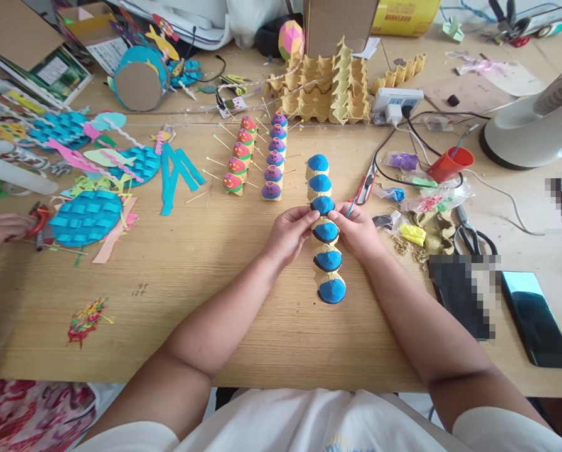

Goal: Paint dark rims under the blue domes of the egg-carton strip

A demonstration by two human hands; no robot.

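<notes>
A strip of egg carton [328, 248] lies lengthwise on the table, its several bumps capped with blue clay. Dark clay edges the lower rims of the nearer caps. My left hand [296, 230] is closed on the strip at the left of the third blue cap [323, 204], thumb and finger pinched together. From the right, my right hand [356, 227] pinches the same bump, thumb tip against its dark lower edge. A thin blue stick [351, 207] pokes out between the right fingers. What lies under the fingertips is hidden.
Two decorated carton caterpillars [233, 166] [273, 164] with pins stand ahead. Right are a utility knife [367, 182], red cup [452, 163], scissors [469, 233], clay packets and a phone [537, 320]. Another person's hand [5, 231] is at left, near blue woven paper [86, 217].
</notes>
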